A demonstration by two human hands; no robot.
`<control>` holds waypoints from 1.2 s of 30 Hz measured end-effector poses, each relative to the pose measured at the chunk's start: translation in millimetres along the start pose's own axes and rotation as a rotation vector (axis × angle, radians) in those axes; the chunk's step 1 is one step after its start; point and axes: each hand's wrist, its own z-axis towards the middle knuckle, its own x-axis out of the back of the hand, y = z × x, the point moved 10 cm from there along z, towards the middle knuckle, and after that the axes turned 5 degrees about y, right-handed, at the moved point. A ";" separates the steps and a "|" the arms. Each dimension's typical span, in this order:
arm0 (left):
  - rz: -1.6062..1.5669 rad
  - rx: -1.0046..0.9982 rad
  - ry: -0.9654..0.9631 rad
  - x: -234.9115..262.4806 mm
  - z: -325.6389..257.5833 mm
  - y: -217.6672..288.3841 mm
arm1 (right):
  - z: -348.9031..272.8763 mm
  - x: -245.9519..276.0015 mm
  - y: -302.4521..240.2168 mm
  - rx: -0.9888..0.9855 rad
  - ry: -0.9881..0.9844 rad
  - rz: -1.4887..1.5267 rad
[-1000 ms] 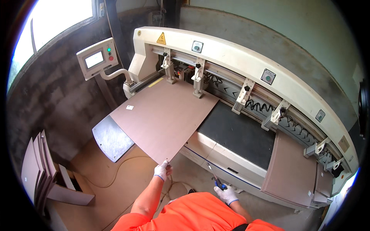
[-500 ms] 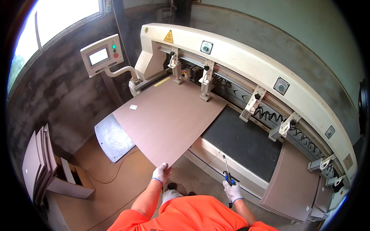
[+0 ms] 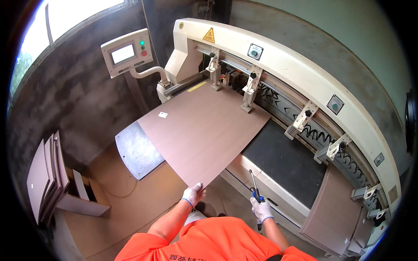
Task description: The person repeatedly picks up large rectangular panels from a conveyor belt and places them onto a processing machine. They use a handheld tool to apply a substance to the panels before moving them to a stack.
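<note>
A large pinkish-brown board [image 3: 204, 130] lies on the bed of a long cream machine [image 3: 285, 53], its far edge under two clamps [image 3: 249, 93]. It carries a small white label and a yellow strip. My left hand [image 3: 193, 195], in a white knit glove, is closed on the board's near corner, which juts out past the bed. In my right hand [image 3: 263, 210], also gloved, I grip an air blow gun [image 3: 257, 194] with a blue and black body. Its thin metal nozzle points up, beside the bed's front edge and apart from the board.
Black bed surface [image 3: 287, 161] shows right of the board. Similar boards [image 3: 333, 213] are piled at the machine's right end. A metal side plate [image 3: 137, 150] sticks out at left, below the control panel [image 3: 126, 52]. More boards [image 3: 43, 178] lean at far left.
The whole scene has shifted to the right in the picture, as my head turned slightly. Both hands keep their grips, and the board stays in about the same place on the machine.
</note>
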 end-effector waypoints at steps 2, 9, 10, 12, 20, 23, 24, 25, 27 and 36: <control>0.020 -0.013 0.013 2.8 0.0 4.5 | 9.7 -11.8 -3.7 -0.005 0.016 -0.022; -0.034 -0.035 -0.077 10.7 1.7 -0.1 | 36.3 -57.4 -27.9 -0.018 -0.091 0.044; -0.065 -0.011 -0.146 19.7 -6.3 -7.4 | 47.7 -64.6 -22.4 0.006 -0.121 0.156; -0.124 0.023 -0.284 43.7 -34.2 -8.9 | 45.5 -71.7 -44.0 -0.083 -0.169 0.269; -0.539 -0.322 0.401 318.9 -151.3 27.5 | 112.6 40.5 -105.2 0.148 0.372 -0.443; -0.616 -0.273 0.412 320.0 -128.2 33.9 | 130.8 -9.2 -21.4 -0.046 -0.050 0.154; -0.647 -0.261 0.390 315.0 -121.7 30.4 | 115.3 -33.0 -18.9 -0.032 -0.202 0.299; -0.586 -0.250 0.441 302.7 -123.8 36.5 | 101.2 -40.4 -7.4 -0.070 -0.225 0.326; -0.503 -0.190 0.229 283.5 -100.5 62.9 | 84.6 -35.4 5.2 -0.142 -0.209 0.330; -0.248 -0.039 0.027 69.1 -11.6 97.3 | 34.0 -8.3 80.3 -0.238 0.032 0.557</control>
